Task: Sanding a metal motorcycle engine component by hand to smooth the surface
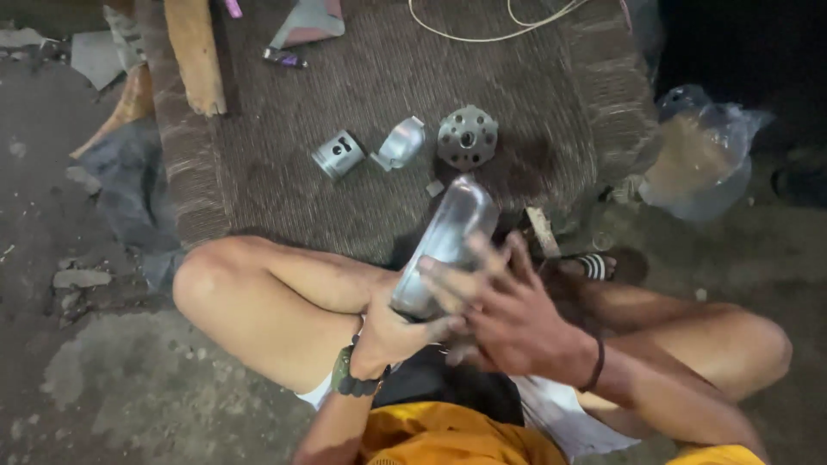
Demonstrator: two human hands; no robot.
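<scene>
Both hands on a shiny metal cover, person sitting on the ground at a mat.

Clear plastic bag [702, 155] lies crumpled at right, off the mat. Left hand [392, 331] is closed round the lower end of the curved metal cover [444, 245]; right hand [504, 310], fingers spread and blurred, lies against its side. Beyond, on the brown woven mat [345, 198]: piston [338, 154], small metal piece [401, 142], round drilled part [467, 136]. Dirty concrete floor [112, 379], dim light.

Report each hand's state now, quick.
Left hand: closed around the lower end of the shiny metal part.
Right hand: fingers spread against the same part, blurred; grip cannot be told.
</scene>
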